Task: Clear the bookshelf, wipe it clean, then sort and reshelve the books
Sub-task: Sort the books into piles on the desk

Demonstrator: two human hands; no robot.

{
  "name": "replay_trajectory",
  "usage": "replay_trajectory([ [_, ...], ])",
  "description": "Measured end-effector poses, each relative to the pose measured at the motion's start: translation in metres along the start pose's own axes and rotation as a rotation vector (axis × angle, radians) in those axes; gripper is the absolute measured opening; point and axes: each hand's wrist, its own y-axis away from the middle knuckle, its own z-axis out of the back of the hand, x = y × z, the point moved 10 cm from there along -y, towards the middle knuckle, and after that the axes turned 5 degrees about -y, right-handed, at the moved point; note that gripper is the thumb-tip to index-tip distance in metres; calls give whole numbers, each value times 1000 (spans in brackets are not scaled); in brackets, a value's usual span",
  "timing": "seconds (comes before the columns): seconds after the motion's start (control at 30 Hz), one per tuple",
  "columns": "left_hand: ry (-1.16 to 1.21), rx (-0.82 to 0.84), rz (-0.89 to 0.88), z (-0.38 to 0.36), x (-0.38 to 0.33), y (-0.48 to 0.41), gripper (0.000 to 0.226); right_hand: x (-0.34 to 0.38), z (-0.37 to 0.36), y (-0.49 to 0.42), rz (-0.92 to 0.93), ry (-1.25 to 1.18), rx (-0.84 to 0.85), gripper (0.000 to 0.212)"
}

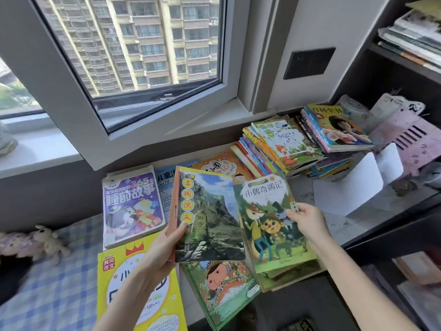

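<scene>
My left hand grips a book with a mountain-landscape cover by its lower left edge, lifted above the other books. My right hand pinches the right edge of a green book with cartoon animals, which lies on a low stack. Under them lie a yellow book, a purple storybook and a green book with a cartoon child. A leaning pile of several books sits behind. The dark bookshelf stands at the right.
An open window and its sill fill the upper left. A checked blue cloth with a plush toy lies at the left. White bookends and a pink organiser stand on the desk right. Papers stack on an upper shelf.
</scene>
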Motion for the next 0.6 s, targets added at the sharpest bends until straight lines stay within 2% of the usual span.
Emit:
replay_trajectory([
  [0.1, 18, -18, 40, 3, 5, 1, 28, -14, 15, -24, -23, 302, -69, 11],
  [0.17, 28, -30, 56, 5, 9, 0, 36, -19, 15, -32, -27, 540, -97, 32],
  [0.27, 45, -17, 74, 2, 10, 2, 39, -14, 9, -31, -11, 1084, -124, 34],
  [0.33, 57, 0, 66, 1, 8, 4, 33, 4, -3, -28, 100, 1248, -169, 49],
  [0.37, 62, 10, 56, 1, 6, 5, 31, 14, -13, -25, 156, 1184, -180, 54],
  [0.4, 57, 22, 50, 0, 6, 5, 30, 24, -25, -18, 200, 996, -145, 56],
  [0.43, 47, 22, 45, -1, 5, 5, 30, 28, -40, -10, 174, 690, -50, 57],
  [0.47, 33, 13, 41, -1, 6, 5, 29, 26, -61, 1, 51, 347, 96, 59],
  [0.5, 19, -2, 38, -1, 5, 6, 28, 20, -84, 15, -75, 104, 238, 62],
  [0.53, 5, -26, 35, 0, 6, 5, 32, 18, -103, 28, -139, 12, 356, 66],
  [0.6, -35, -37, 28, 1, 5, 5, 53, 14, -117, 40, -94, 118, 400, 65],
])
